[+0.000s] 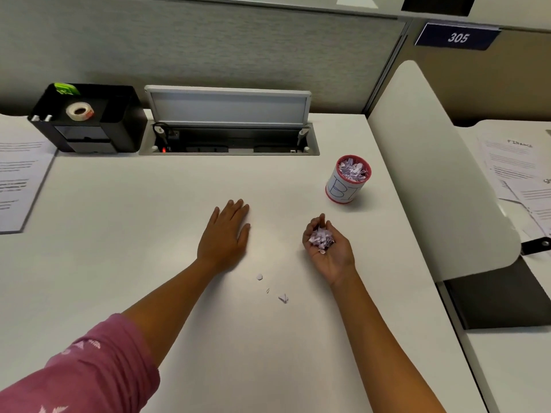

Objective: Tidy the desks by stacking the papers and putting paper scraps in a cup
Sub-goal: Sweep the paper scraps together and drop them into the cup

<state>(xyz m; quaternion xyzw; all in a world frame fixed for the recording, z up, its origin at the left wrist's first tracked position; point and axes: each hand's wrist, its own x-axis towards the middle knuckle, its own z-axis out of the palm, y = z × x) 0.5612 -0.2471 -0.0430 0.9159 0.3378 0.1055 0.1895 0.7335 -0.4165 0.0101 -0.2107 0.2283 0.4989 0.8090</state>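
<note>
the paper scraps [321,237] are small, pale lilac-white torn bits, heaped in the upturned right hand [328,248] right of the frame's centre, its fingers [317,223] curled up around the heap. three more loose bits [282,298] lie on the white tabletop [149,222] just below centre, between the two forearms. the cup [347,179], white with a red rim and blue lettering, stands upper right of that hand, apart from it, already brimming with scraps. the left hand [226,234] lies flat on the tabletop at centre, fingers straight, grasping nothing. printed papers [18,174] sit at the left edge; a black organiser [89,120] with a tape roll [79,111] sits upper left.
</note>
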